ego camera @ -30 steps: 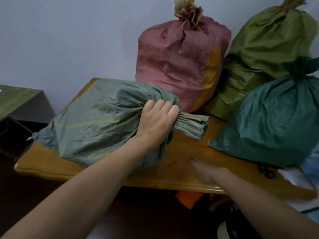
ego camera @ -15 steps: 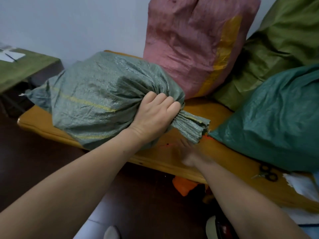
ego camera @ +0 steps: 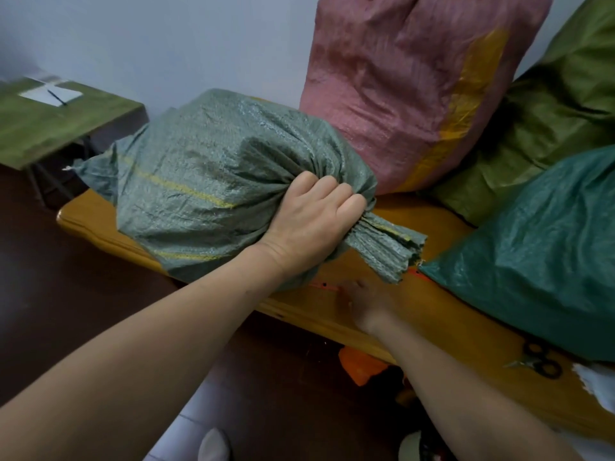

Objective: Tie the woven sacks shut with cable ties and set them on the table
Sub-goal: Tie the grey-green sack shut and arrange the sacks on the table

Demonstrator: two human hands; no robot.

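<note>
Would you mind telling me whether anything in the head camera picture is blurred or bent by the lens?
In the head view, the right hand is smeared by motion blur over the orange cable tie; the left hand gripping the grey-green sack is sharp; the wide lens bows the wooden table edge; light is soft, with no glare.

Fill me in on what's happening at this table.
A person is closing up a grey-green woven sack lying on its side on the wooden table. The left hand grips its gathered neck shut. The right hand rests on the tabletop by an orange cable tie; no tie is on the neck yet. Pink, olive and teal sacks sit behind.
</note>
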